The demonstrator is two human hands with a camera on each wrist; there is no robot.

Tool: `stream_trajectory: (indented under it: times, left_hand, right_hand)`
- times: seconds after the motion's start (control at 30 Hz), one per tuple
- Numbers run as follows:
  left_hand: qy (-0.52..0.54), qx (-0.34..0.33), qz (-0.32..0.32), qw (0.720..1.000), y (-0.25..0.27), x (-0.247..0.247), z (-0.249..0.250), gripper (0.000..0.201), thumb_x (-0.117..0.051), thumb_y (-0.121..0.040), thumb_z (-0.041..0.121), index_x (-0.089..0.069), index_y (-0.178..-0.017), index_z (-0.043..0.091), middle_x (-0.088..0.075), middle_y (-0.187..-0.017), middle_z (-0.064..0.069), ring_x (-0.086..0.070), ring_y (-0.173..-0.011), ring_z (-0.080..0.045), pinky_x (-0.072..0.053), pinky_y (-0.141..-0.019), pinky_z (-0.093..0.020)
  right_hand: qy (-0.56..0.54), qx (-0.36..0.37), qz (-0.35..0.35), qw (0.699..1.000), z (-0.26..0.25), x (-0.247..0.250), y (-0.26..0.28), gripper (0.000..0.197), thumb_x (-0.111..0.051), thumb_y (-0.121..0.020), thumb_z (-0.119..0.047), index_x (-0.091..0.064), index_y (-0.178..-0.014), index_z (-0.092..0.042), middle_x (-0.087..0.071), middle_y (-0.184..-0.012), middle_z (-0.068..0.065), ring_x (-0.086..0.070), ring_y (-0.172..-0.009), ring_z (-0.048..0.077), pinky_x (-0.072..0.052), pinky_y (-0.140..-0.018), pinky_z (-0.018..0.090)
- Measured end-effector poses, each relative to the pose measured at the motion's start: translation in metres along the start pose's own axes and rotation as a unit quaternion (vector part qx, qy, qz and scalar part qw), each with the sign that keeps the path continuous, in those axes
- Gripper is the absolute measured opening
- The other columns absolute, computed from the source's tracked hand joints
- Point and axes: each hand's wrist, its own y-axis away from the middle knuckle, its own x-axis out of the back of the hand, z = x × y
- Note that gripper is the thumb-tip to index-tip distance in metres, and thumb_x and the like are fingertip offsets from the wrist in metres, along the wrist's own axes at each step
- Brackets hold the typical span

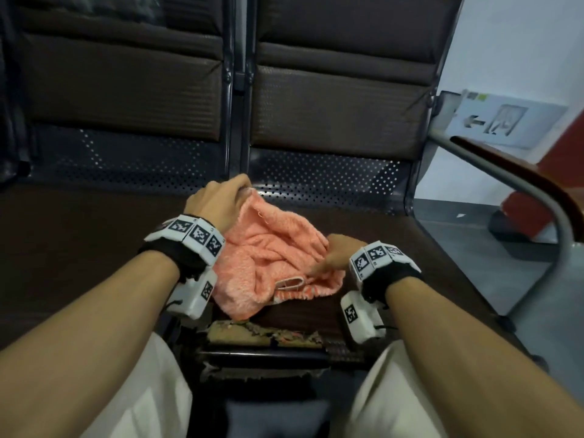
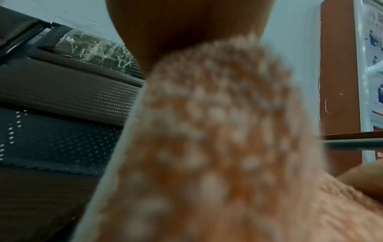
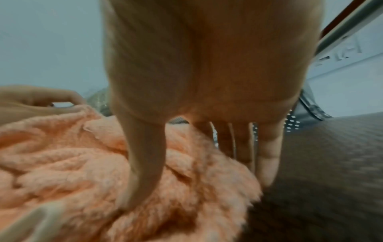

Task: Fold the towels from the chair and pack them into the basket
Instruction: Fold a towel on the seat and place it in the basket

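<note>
A crumpled peach-orange towel [image 1: 268,248] lies on the brown chair seat [image 1: 395,248] in front of me. My left hand [image 1: 241,188] grips the towel's far corner, fingers curled round it. In the left wrist view the towel [image 2: 217,131] runs up, blurred, into that hand [image 2: 186,24]. My right hand [image 1: 327,259] is at the towel's right near edge. In the right wrist view its thumb [image 3: 143,163] rests on the towel [image 3: 72,155], and its straight fingers [image 3: 267,155] point down past the towel's edge to the seat. No basket is in view.
The chair's metal and wood armrest [image 1: 521,184] curves along the right. A second seat [image 1: 79,248] adjoins on the left. Padded backrests [image 1: 331,105] rise behind. The seat's front edge [image 1: 265,336] is torn, just above my knees.
</note>
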Motion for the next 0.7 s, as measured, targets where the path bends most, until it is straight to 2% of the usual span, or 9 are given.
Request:
stream_trajectory:
  times: [0.1, 0.2, 0.3, 0.4, 0.47, 0.53, 0.6, 0.63, 0.7]
  left_hand:
    - [-0.016, 0.002, -0.009, 1.000, 0.003, 0.005, 0.000, 0.019, -0.037, -0.096, 0.046, -0.050, -0.097, 0.032, -0.053, -0.081, 0.002, -0.050, -0.071, -0.024, -0.036, -0.063, -0.034]
    - [0.013, 0.056, -0.075, 0.995, 0.004, 0.010, 0.001, 0.029, -0.041, -0.092, 0.052, -0.053, -0.094, 0.025, -0.059, -0.090, -0.001, -0.058, -0.082, -0.026, -0.045, -0.069, -0.036]
    - [0.040, 0.098, -0.135, 0.985, 0.004, 0.017, 0.002, 0.038, -0.054, -0.086, 0.048, -0.059, -0.100, 0.013, -0.060, -0.096, -0.006, -0.059, -0.092, -0.027, -0.043, -0.072, -0.031]
    - [0.121, 0.108, -0.152, 0.975, 0.006, 0.023, 0.008, 0.030, -0.054, -0.088, 0.034, -0.057, -0.109, 0.013, -0.062, -0.106, -0.009, -0.059, -0.100, -0.029, -0.046, -0.079, -0.034]
    - [0.214, 0.071, -0.110, 0.968, 0.008, 0.027, 0.016, 0.017, -0.051, -0.090, 0.022, -0.059, -0.103, 0.015, -0.064, -0.106, -0.008, -0.059, -0.102, -0.028, -0.048, -0.089, -0.039]
    - [0.282, 0.020, -0.048, 0.958, 0.011, 0.032, 0.023, 0.013, -0.052, -0.089, 0.014, -0.063, -0.095, 0.016, -0.068, -0.099, -0.004, -0.061, -0.098, -0.023, -0.047, -0.091, -0.041]
    - [0.304, 0.008, -0.009, 0.953, 0.013, 0.036, 0.026, 0.016, -0.054, -0.087, 0.014, -0.067, -0.092, 0.022, -0.070, -0.092, 0.001, -0.063, -0.093, -0.018, -0.050, -0.088, -0.037]
    - [0.287, 0.015, 0.003, 0.958, 0.013, 0.036, 0.024, 0.018, -0.054, -0.087, 0.016, -0.068, -0.092, 0.025, -0.070, -0.092, 0.005, -0.063, -0.093, -0.017, -0.049, -0.085, -0.033]
    - [0.222, 0.033, 0.000, 0.974, 0.016, 0.032, 0.017, 0.019, -0.052, -0.089, 0.021, -0.068, -0.094, 0.030, -0.070, -0.098, 0.006, -0.061, -0.100, -0.019, -0.047, -0.085, -0.030]
  right_hand:
    - [0.002, -0.031, -0.009, 0.999, 0.015, -0.005, 0.001, 0.054, -0.084, -0.064, -0.038, -0.065, -0.107, -0.010, -0.068, -0.103, 0.011, -0.065, -0.094, 0.027, -0.054, -0.087, 0.040]
    - [-0.032, -0.032, 0.006, 0.999, 0.015, 0.000, 0.004, 0.035, -0.075, -0.077, -0.025, -0.068, -0.105, -0.006, -0.069, -0.104, 0.014, -0.065, -0.094, 0.027, -0.053, -0.083, 0.035]
    - [-0.146, -0.008, 0.091, 0.985, 0.006, 0.016, 0.009, 0.025, -0.072, -0.080, -0.032, -0.070, -0.091, -0.010, -0.069, -0.089, 0.007, -0.064, -0.085, 0.021, -0.050, -0.074, 0.029]
    - [-0.237, 0.036, 0.270, 0.933, -0.009, 0.033, 0.017, 0.024, -0.074, -0.077, -0.038, -0.065, -0.075, -0.016, -0.063, -0.071, -0.001, -0.060, -0.071, 0.016, -0.041, -0.056, 0.023]
    - [-0.272, 0.081, 0.368, 0.885, -0.024, 0.041, 0.025, 0.031, -0.074, -0.075, -0.041, -0.058, -0.065, -0.017, -0.060, -0.065, -0.004, -0.057, -0.065, 0.014, -0.041, -0.056, 0.026]
    - [-0.304, 0.130, 0.415, 0.847, -0.038, 0.046, 0.030, 0.037, -0.074, -0.074, -0.044, -0.053, -0.058, -0.019, -0.056, -0.058, -0.007, -0.053, -0.060, 0.011, -0.042, -0.059, 0.031]
    - [-0.334, 0.182, 0.378, 0.844, -0.046, 0.046, 0.034, 0.028, -0.075, -0.074, -0.043, -0.060, -0.066, -0.021, -0.061, -0.064, -0.008, -0.056, -0.063, 0.007, -0.047, -0.062, 0.030]
    - [-0.331, 0.198, 0.325, 0.864, -0.045, 0.044, 0.034, 0.022, -0.076, -0.074, -0.041, -0.066, -0.079, -0.022, -0.066, -0.074, -0.008, -0.060, -0.069, 0.005, -0.049, -0.065, 0.025]
    - [-0.281, 0.202, 0.191, 0.919, -0.037, 0.037, 0.032, 0.049, -0.079, -0.073, -0.034, -0.061, -0.116, -0.018, -0.067, -0.104, -0.002, -0.063, -0.091, 0.006, -0.050, -0.080, 0.021]
